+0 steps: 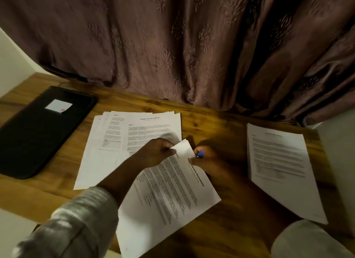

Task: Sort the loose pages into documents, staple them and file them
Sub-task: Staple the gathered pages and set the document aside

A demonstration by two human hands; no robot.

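Sleeves: my left sleeve (80, 219) enters at the near left and my right sleeve (307, 240) at the near right.
Desk: the wooden desk (221, 229) carries all the papers.
Held document: a printed document (167, 200) lies at an angle in the near centre, its far corner lifted and curled back.
Left hand: my left hand (155, 152) pinches that lifted corner between fingers and thumb.
Right hand: my right hand (209, 161) is clenched around a blue tool (199, 154), with the thumb touching the document's edge.
Blue tool: it sits just beside the lifted corner. Only a small part shows, so I cannot tell whether it touches the paper.
Right stack: a squared stack of printed pages (278, 165) lies flat to the right, apart from both hands.
Loose pages: a fanned pile of loose pages (115, 142) lies left of centre, partly under my left hand and the held document.
Black folder: a closed black folder (38, 134) with a white label lies far left, apart from the loose pages.
Curtain: a brown patterned curtain (172, 46) hangs along the far edge of the desk.
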